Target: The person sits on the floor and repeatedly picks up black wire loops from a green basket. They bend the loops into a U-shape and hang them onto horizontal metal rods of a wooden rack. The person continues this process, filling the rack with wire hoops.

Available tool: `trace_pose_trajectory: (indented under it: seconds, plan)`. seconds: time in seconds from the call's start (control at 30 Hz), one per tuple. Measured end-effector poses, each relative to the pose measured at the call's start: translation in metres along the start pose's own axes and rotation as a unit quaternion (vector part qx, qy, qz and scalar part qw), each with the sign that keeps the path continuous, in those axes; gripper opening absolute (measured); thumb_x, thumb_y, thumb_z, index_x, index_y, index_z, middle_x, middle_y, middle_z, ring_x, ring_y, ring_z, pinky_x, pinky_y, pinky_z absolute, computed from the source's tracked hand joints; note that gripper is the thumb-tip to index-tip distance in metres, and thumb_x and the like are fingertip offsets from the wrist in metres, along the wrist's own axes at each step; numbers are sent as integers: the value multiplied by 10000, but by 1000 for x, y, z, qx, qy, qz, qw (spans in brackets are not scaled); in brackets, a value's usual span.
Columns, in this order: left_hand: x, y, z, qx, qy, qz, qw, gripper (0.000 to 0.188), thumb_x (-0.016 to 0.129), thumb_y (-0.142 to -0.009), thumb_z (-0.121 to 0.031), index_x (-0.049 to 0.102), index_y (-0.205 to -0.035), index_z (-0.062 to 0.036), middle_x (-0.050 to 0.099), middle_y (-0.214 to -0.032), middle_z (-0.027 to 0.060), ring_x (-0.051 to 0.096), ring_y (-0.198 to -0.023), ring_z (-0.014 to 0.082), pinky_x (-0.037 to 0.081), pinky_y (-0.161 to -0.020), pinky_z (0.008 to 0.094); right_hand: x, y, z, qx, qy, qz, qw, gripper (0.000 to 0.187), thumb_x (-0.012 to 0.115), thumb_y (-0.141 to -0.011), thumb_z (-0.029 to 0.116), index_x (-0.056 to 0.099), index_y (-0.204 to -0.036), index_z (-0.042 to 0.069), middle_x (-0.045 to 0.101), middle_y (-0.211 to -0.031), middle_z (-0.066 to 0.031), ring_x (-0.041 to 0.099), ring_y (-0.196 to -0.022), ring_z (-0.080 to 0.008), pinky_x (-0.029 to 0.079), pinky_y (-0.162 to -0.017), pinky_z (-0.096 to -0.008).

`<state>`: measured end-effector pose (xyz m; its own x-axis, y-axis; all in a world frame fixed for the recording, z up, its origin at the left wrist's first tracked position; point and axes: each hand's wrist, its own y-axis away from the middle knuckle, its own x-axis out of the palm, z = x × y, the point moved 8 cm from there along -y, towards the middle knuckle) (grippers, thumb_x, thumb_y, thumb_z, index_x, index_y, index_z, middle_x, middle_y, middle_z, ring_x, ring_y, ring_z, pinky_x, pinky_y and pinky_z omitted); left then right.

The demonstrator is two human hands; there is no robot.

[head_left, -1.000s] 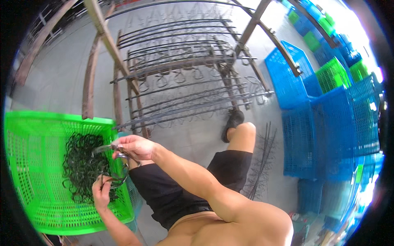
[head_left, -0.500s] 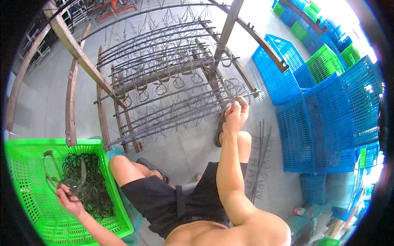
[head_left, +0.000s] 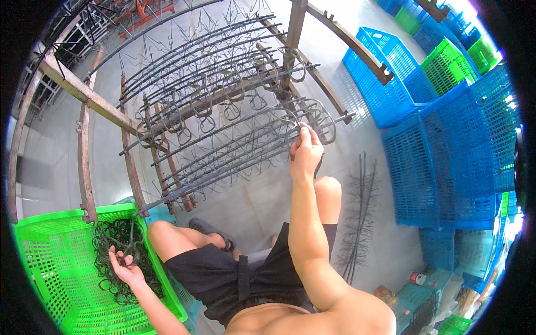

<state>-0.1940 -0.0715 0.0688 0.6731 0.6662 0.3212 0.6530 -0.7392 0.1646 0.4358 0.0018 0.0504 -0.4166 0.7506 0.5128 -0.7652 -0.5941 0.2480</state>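
Observation:
My right hand (head_left: 306, 152) pinches a thin, curved grey metal loop (head_left: 287, 115) at the right end of a lower rod (head_left: 248, 115) on the rack. More curved loops (head_left: 328, 120) hang from the rod end just right of these fingers. Over the green crate (head_left: 47, 279) at my left, my left hand (head_left: 127, 267) is palm up with its fingers curled around dark curved metal loops (head_left: 133, 244). They overlap the tangled pile of dark loops (head_left: 111, 231) in the crate, so their number is hard to tell.
The brown metal rack (head_left: 293, 42) stands before me, carrying several hooked rods; some hold hanging loops. Loose hooked rods (head_left: 359, 218) lie on the floor right of my knee. Blue crates (head_left: 416, 173) are stacked at the right, with a green crate (head_left: 446, 67) among them.
My right hand has moved left along the rod, now with a loop left of the hanging ones. My left hand has shifted right, bringing its loops over the pile.

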Motion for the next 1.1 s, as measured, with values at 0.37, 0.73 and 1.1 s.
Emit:
trace_pose_trajectory:
  seconds: [0.37, 0.73, 1.1]
  plan:
    - [5, 5, 23, -7, -93, 51, 994, 242, 508, -928, -242, 576, -1060, -50, 503, -699, -31, 412, -593, 21, 292, -446, 175, -6, -11, -2, 56, -16, 76, 995, 183, 603, -854, 108, 608, -1009, 10, 383, -557, 64, 285, -405, -36, 195, -381, -211]
    - [6, 11, 18, 4, -75, 59, 995, 227, 504, -928, -218, 574, -1052, -41, 513, -702, -22, 413, -563, 26, 303, -443, 169, 5, 2, -3, 40, 15, 101, 994, 244, 564, -881, 151, 605, -1091, 32, 469, -533, 14, 445, -426, -72, 358, -371, -243]
    - [26, 32, 4, 44, -105, 80, 990, 230, 492, -930, -201, 584, -1024, -12, 490, -666, -18, 389, -531, 33, 276, -437, 176, 9, 8, 5, -64, 175, 111, 976, 243, 551, -891, 133, 599, -1106, 31, 455, -519, 22, 396, -395, -50, 320, -354, -214]
